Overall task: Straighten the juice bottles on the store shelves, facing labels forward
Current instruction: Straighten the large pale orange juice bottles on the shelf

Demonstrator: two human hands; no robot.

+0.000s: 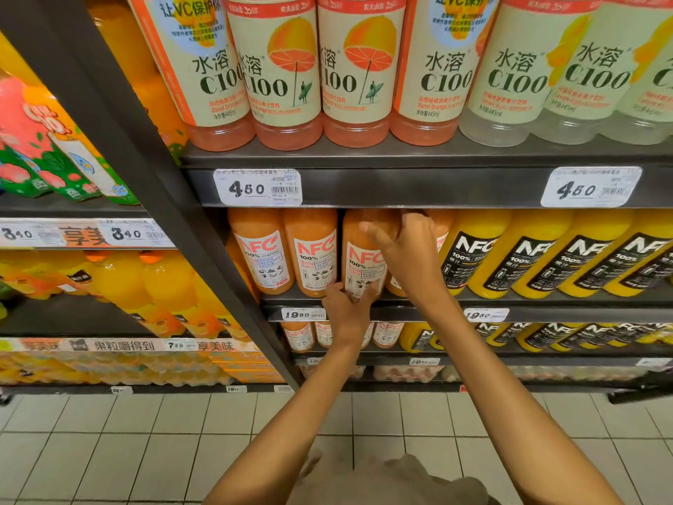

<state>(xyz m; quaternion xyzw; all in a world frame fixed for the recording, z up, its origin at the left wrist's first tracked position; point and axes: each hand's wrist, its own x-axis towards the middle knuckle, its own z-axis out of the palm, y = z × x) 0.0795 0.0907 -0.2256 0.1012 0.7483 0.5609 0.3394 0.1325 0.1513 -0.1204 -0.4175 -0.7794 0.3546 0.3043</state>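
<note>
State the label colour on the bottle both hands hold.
White with red lettering, on the bottle; head view.

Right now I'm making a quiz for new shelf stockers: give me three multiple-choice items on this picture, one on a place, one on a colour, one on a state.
1. Where is the left hand?
A. at the base of the guava NFC bottle
B. on a C100 bottle
C. on the floor

2. What colour are the labels on the orange NFC bottles to the right of the hands?
A. white
B. black
C. green

3. How does the right hand stand?
A. hanging free
B. holding a price tag
C. wrapped on the guava NFC bottle's upper part

Answers: 1 A, its fingertips touch the label's lower edge at the shelf lip. 2 B, white NFC letters sit on black. 3 C, thumb and fingers close around the bottle's shoulder.
</note>
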